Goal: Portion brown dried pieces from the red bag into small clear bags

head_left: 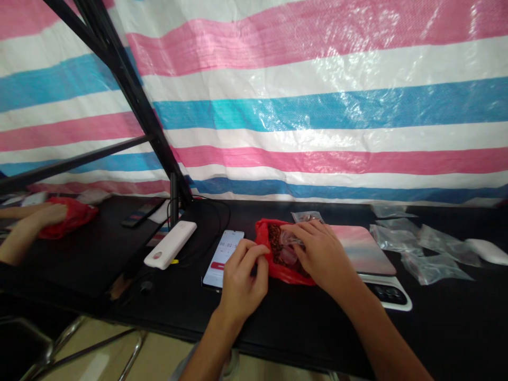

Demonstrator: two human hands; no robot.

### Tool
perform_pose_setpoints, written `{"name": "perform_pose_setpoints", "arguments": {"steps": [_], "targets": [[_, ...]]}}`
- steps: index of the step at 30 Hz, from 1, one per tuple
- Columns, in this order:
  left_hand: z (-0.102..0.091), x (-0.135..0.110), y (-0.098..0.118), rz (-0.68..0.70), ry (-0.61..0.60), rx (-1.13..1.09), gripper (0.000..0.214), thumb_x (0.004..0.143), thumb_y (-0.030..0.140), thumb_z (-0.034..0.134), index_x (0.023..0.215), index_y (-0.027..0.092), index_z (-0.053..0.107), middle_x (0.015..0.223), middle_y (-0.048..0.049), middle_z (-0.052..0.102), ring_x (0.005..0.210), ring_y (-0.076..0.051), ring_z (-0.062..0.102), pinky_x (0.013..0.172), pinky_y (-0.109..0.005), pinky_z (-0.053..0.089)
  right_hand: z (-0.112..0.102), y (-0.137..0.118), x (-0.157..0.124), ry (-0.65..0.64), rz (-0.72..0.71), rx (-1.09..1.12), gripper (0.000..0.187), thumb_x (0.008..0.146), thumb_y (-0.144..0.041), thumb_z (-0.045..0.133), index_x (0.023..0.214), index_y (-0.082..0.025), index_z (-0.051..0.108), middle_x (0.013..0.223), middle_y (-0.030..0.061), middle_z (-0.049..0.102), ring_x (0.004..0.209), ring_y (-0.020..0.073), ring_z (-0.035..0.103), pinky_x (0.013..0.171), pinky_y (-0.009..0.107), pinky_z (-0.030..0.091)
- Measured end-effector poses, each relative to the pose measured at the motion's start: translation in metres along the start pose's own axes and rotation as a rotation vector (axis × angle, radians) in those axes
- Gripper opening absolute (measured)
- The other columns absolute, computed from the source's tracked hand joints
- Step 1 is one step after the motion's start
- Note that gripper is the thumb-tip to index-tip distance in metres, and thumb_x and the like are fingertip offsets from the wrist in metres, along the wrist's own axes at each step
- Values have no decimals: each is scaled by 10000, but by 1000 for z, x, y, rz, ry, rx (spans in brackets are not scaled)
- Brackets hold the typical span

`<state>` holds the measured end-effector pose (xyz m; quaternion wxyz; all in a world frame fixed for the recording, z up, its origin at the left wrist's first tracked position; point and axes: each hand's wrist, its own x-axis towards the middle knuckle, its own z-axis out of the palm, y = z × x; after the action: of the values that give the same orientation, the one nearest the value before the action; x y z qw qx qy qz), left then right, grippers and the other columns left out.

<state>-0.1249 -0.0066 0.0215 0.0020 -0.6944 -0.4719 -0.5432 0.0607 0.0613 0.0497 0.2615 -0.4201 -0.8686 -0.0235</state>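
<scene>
A red plastic bag (291,274) stands open on the black table, holding many small brown grains (275,235). My left hand (244,272) pinches the bag's left rim between thumb and fingers. Over the bag's right side, my right hand (323,254) has its fingers curled round a transparent plastic thing (291,238), partly hidden, whose exact kind I cannot make out. Below those fingers, a translucent pinkish piece (289,255) lies among the grains. Just behind the right hand is a small transparent bag (307,216) with something brown in it.
Left of the bag lie a phone (234,243) showing a timer and a white power bank (170,244). A pink tablet-like slab (363,248) rests on a white device (397,293). Several transparent zip bags (432,267) and a white mouse-like object (486,251) lie right. Another person's hand (53,216) touches a red bag (77,214).
</scene>
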Motion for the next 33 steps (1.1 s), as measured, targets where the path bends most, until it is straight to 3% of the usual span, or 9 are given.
{"name": "perform_pose_setpoints", "arguments": {"steps": [8,14,20,24,28,31,33], "targets": [[-1,-2,-2,-5,-29,-17,206,956,65,510,996,217,643,869,-21,573,758,-137,594,662,-253,477,0,6,-2,23,-4,21,378,913,-102,550,1221,-255,707,1081,69,758,1023,289,615,893,412,452],[0,-2,-1,0,-70,-27,212,948,53,506,985,215,638,870,-20,583,763,-138,597,661,-246,473,-1,8,-4,13,53,104,351,924,-133,554,1227,-221,709,1084,94,749,1053,309,623,955,482,481],[0,-4,-2,6,-75,-36,210,956,45,510,980,216,630,860,-10,566,753,-127,580,670,-240,457,-16,23,-8,143,155,495,278,933,-262,601,1191,-251,706,1160,68,761,1052,254,680,967,433,535],[1,-4,-4,7,-80,-43,208,957,44,512,986,214,630,868,-11,570,755,-124,576,675,-237,456,-35,55,-21,190,334,651,397,876,-452,688,1213,-241,698,1125,70,784,994,259,728,907,406,583],[1,-6,-3,12,-96,-45,204,954,43,515,981,210,631,862,-10,575,765,-126,578,688,-234,459,-42,94,-38,120,401,518,402,857,-500,661,1158,-243,735,1047,81,802,943,285,748,842,411,603],[1,-7,-2,19,-119,-37,209,948,40,513,980,207,633,866,-13,582,767,-128,583,685,-233,460,-40,109,-46,31,345,335,329,862,-383,599,1108,-236,761,1034,91,802,946,308,752,889,468,589],[3,-8,-2,24,-131,-31,212,943,36,513,975,207,635,862,-12,584,763,-128,585,680,-231,460,-40,112,-47,40,288,261,379,830,-283,561,1156,-225,746,1099,102,788,1001,315,742,937,499,569]]}}
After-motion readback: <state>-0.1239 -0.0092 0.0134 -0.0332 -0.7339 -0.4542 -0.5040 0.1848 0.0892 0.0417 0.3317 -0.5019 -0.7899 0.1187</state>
